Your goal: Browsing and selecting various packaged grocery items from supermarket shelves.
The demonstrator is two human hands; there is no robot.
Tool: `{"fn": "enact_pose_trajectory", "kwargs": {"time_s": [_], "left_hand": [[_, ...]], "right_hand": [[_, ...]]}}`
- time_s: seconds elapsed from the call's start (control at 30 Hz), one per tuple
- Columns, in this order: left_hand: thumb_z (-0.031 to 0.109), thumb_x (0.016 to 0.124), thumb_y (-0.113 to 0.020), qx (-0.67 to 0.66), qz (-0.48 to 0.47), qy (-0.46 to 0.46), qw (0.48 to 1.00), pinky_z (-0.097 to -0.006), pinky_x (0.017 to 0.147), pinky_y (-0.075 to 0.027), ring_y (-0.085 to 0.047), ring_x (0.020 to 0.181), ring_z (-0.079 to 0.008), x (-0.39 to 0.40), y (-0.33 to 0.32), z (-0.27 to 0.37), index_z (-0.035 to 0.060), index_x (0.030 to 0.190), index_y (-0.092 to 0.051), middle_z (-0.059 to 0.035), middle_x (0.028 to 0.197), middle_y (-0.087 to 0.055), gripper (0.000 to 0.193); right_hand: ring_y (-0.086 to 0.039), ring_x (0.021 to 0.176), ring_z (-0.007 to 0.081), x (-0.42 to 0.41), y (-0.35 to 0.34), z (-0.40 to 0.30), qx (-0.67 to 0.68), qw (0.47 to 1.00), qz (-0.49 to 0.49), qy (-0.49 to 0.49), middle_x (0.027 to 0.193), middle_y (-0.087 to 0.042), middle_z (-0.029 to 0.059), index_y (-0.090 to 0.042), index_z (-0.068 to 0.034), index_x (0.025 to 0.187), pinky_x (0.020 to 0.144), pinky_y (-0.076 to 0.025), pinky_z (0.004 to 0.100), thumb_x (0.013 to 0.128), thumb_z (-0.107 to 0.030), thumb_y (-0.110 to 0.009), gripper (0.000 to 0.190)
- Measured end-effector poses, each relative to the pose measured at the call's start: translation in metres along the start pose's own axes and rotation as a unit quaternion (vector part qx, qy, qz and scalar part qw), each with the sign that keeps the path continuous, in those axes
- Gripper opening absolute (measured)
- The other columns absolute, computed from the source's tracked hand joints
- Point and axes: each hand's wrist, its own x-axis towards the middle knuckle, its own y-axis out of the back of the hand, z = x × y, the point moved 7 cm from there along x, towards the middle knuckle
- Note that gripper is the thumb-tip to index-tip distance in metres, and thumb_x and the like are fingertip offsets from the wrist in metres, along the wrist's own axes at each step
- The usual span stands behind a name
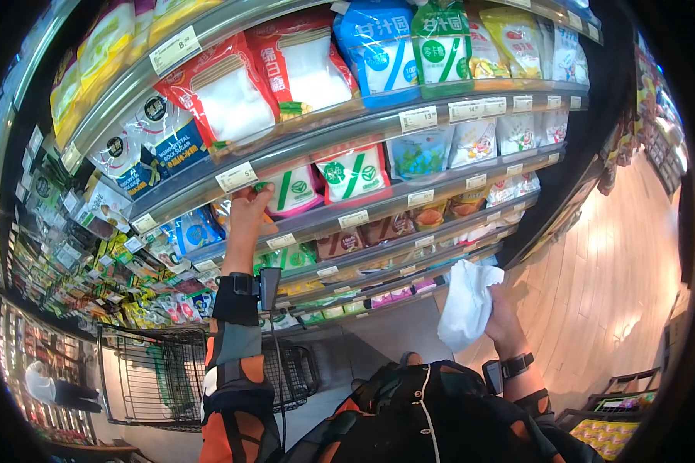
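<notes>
My left hand [250, 204] reaches up to the shelf, its fingers at a price tag [236, 177] on the rail and near a white and green bag [294, 188]; the frame does not settle whether it grips anything. A white cloth [468, 304] hangs from my right hand [505, 318], low on the right before the shelves. Red and white sugar bags [231, 98] stand on the shelf above my left hand. Blue rock sugar bags [176, 144] sit to their left, and a blue pouch [378, 52] and a green pouch [442, 49] to their right.
A black wire shopping cart [150, 376] stands at the lower left, beside my left arm. Small packets hang on the left rack [92, 249]. Farther off at the left is another person [49, 385]. Wooden floor [602, 254] runs along the right, with crates [608, 431] at the lower right.
</notes>
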Motion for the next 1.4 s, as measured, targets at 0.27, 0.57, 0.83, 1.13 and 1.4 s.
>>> {"fn": "enact_pose_trajectory", "kwargs": {"time_s": [0.27, 0.57, 0.83, 1.13, 1.4], "left_hand": [[0.034, 0.082, -0.078, 0.116, -0.035, 0.016, 0.993, -0.0317, 0.051, -0.053, -0.063, 0.073, -0.017, 0.005, -0.001, -0.032, 0.001, 0.116, -0.064, -0.0068, 0.092, -0.068, 0.049], [0.042, 0.088, -0.073, 0.132, -0.048, 0.068, 0.988, -0.0341, 0.058, -0.053, -0.064, 0.089, -0.0171, 0.0, -0.014, -0.043, 0.0059, 0.123, -0.062, -0.0082, 0.105, -0.068, 0.052], [0.04, 0.087, -0.073, -0.01, 0.023, 0.049, 0.998, -0.0304, 0.044, -0.041, -0.053, 0.06, -0.0114, 0.002, -0.001, -0.034, 0.0034, 0.124, -0.061, -0.0037, 0.089, -0.065, 0.054], [0.037, 0.093, -0.067, -0.04, 0.033, 0.009, 0.999, -0.0305, 0.067, -0.052, -0.063, 0.082, -0.0138, 0.007, 0.001, -0.017, 0.0048, 0.123, -0.061, -0.0046, 0.101, -0.066, 0.044], [0.025, 0.1, -0.062, -0.253, -0.096, 0.114, 0.956, -0.0324, 0.088, -0.053, -0.066, 0.104, -0.0176, -0.079, -0.025, -0.018, -0.0034, 0.128, -0.056, -0.0112, 0.117, -0.067, 0.04]], "right_hand": [[-0.058, 0.125, 0.0271, 0.013, -0.019, 0.017, 0.0, 0.999, -0.022, -0.045, 0.139, -0.057, 0.0138, -0.042, -0.001, 0.145, 0.109, -0.045, 0.0409, 0.103, -0.025, -0.043, 0.048], [-0.06, 0.123, 0.027, 0.004, -0.005, 0.027, 0.001, 0.999, 0.0, -0.044, 0.137, -0.059, 0.0146, -0.044, 0.0, 0.144, 0.108, -0.047, 0.0414, 0.102, -0.024, -0.045, 0.049], [-0.059, 0.124, 0.028, 0.007, 0.0, 0.042, 0.009, 0.998, -0.009, -0.069, 0.138, -0.058, 0.0148, -0.043, 0.0, 0.145, 0.109, -0.045, 0.0418, 0.102, -0.024, -0.044, 0.049], [-0.057, 0.127, 0.0282, 0.004, 0.005, 0.054, 0.01, 0.996, -0.021, -0.089, 0.142, -0.055, 0.0146, -0.041, -0.001, 0.146, 0.112, -0.042, 0.042, 0.103, -0.027, -0.045, 0.051], [-0.051, 0.134, 0.0279, 0.006, -0.001, 0.04, -0.01, 0.997, -0.034, -0.064, 0.149, -0.048, 0.0135, -0.034, -0.004, 0.151, 0.115, -0.039, 0.042, 0.103, -0.038, -0.048, 0.061]]}}
